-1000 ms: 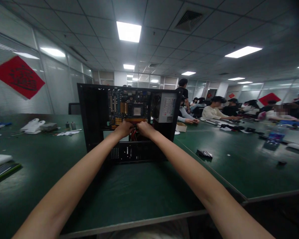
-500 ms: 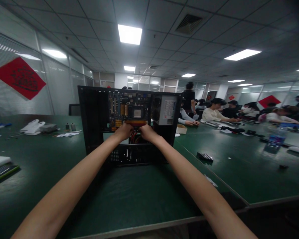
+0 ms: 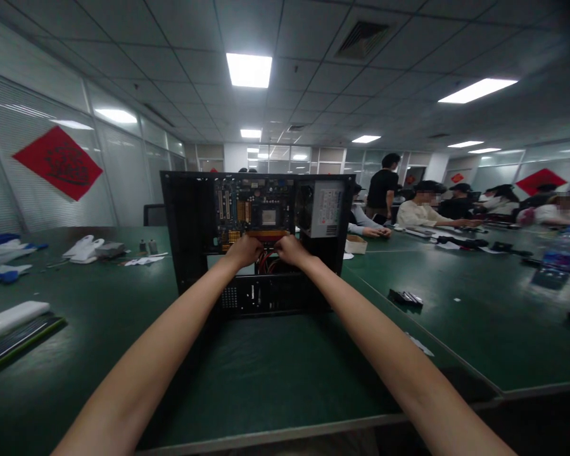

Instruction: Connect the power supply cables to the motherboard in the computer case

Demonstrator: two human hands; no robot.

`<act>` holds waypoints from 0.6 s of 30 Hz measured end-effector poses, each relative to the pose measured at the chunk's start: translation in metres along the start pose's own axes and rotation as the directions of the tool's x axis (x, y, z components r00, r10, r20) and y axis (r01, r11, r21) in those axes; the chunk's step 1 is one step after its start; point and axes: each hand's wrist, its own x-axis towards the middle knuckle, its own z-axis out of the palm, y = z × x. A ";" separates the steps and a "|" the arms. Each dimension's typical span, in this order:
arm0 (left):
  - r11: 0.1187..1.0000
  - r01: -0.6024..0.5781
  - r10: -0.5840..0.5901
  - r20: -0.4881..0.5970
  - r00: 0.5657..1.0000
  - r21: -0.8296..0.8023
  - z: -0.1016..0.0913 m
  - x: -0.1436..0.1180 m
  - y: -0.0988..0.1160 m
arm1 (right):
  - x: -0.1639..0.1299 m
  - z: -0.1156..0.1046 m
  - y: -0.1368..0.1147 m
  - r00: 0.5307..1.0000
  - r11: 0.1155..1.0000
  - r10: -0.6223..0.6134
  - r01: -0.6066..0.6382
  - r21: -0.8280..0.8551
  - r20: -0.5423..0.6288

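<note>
Fingertips mostly hidden; left hand (image 3: 245,251) and right hand (image 3: 292,249) curl at either end of one orange strip (image 3: 268,235), grip impossible to tell; one open computer case (image 3: 192,221) at twelve o'clock, one motherboard (image 3: 255,197) inside, one power supply (image 3: 325,209) at one o'clock.

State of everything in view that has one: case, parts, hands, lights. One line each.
Computer case: near side open.
Motherboard: inside the case, exposed.
Power supply: in the case's upper right; on or off not visible.
Cables: bunched below the motherboard.
Left hand: fingers curled, at the orange strip's left end; grip unclear.
Right hand: fingers curled, at its right end; grip unclear.
Ceiling lights: lit.
</note>
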 end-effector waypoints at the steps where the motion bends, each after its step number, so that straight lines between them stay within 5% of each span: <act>1: 1.000 0.002 -0.002 0.001 1.000 0.015 -0.001 0.000 0.000 | 0.001 0.000 0.001 1.000 1.000 -0.006 0.006 0.012 -0.011; 18: 0.996 -0.005 0.003 0.023 1.000 0.091 -0.011 -0.005 0.010 | 0.000 -0.001 -0.001 0.998 0.997 0.028 -0.024 0.073 -0.058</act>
